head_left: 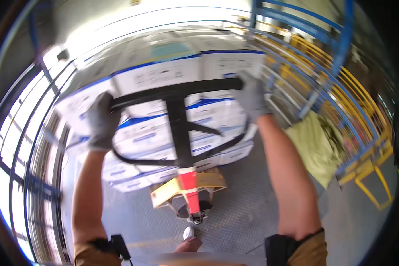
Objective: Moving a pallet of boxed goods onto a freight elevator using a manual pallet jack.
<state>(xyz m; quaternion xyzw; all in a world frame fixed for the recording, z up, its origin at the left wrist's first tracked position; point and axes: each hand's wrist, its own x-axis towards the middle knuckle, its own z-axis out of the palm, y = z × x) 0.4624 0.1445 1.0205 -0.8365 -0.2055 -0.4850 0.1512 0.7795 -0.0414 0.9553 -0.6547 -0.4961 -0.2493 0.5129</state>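
Observation:
Both my hands wear grey gloves and grip the black handle of a pallet jack point(177, 119). My left hand point(103, 120) wraps round the left end of its crossbar, and my right hand point(252, 95) closes on the right end. Below the loop, the shaft turns red and white and runs down to the yellow base point(204, 181) near the floor. Beyond the handle rises a stack of white cartons with blue edges point(157, 73), partly hidden by the handle and my hands. A pale blue-green sheet point(168, 50) lies on top of the stack.
Blue railings point(328, 66) and yellow barriers point(372, 111) stand on the right. A light green sack or cover point(317, 144) lies beside them. Dark metal bars point(20, 146) line the left side. Underfoot is grey textured floor plate point(244, 208), with a white shoe point(188, 232) on it.

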